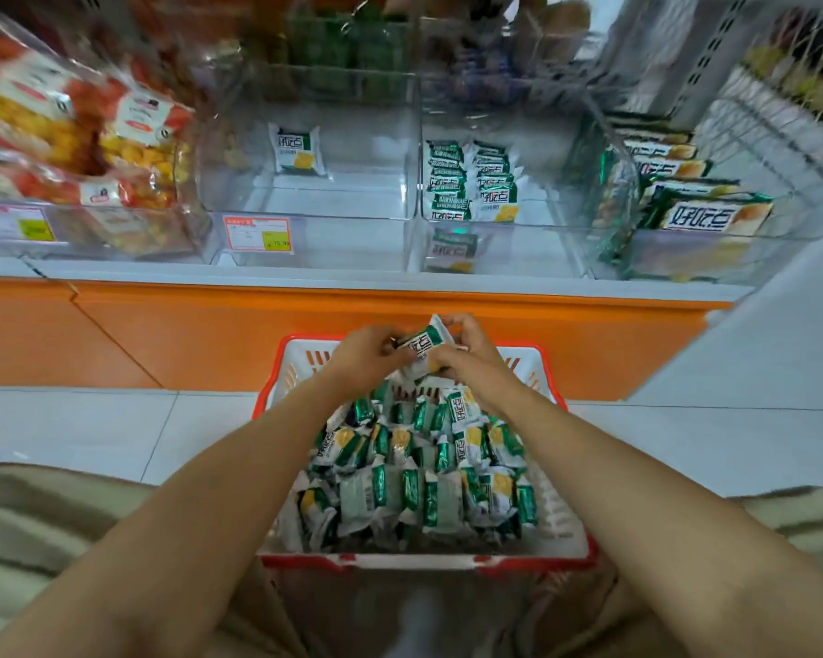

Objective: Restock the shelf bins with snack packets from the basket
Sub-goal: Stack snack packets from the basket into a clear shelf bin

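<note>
Gripping one packet (424,345) in left hand (364,358) and right hand (469,356), with fingers curling tight on it, just above the heaped basket (400,560), facing a near-bare bin (348,242) and a fuller bin (509,251) beyond the orange ledge (210,334).

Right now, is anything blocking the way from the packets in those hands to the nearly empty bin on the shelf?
Nothing visible. The left hand and right hand hold the packets over the basket; only open air lies between them and the clear bin, though its front wall must be cleared.
</note>
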Demonstrator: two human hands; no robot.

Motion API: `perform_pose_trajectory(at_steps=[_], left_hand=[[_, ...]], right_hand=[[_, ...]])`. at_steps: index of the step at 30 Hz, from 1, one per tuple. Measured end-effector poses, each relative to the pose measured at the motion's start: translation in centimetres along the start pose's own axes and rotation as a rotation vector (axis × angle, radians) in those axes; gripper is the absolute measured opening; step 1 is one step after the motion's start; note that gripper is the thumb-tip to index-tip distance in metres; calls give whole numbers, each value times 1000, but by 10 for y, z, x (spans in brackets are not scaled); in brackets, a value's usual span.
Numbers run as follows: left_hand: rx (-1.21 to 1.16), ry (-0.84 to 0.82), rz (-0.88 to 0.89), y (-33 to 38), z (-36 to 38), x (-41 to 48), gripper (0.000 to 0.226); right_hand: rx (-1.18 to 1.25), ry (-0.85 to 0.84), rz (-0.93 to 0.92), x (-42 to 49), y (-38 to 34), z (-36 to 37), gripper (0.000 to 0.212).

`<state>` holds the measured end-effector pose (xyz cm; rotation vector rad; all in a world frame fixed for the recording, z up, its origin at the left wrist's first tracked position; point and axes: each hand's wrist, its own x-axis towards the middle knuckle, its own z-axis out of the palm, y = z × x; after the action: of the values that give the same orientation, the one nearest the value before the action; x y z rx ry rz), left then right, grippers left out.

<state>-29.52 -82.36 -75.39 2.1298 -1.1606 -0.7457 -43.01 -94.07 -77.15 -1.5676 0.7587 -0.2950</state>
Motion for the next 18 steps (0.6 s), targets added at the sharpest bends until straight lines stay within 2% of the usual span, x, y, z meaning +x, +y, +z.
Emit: perform_pose_trajectory(at_steps=[9,13,16,18], left_hand=[[131,252,236,73,-33,-5,34],[163,453,341,101,-45,6,45],[350,581,337,111,-56,22,55],[456,586,336,113,-63,33,56]], right_hand=[[-363,150,-381,-19,-77,-41,33],[-381,234,-488,-12,-113,-65,24],[-377,381,-528,3,-137,-87,23],[-366,454,-505,17,-151,-103,22]])
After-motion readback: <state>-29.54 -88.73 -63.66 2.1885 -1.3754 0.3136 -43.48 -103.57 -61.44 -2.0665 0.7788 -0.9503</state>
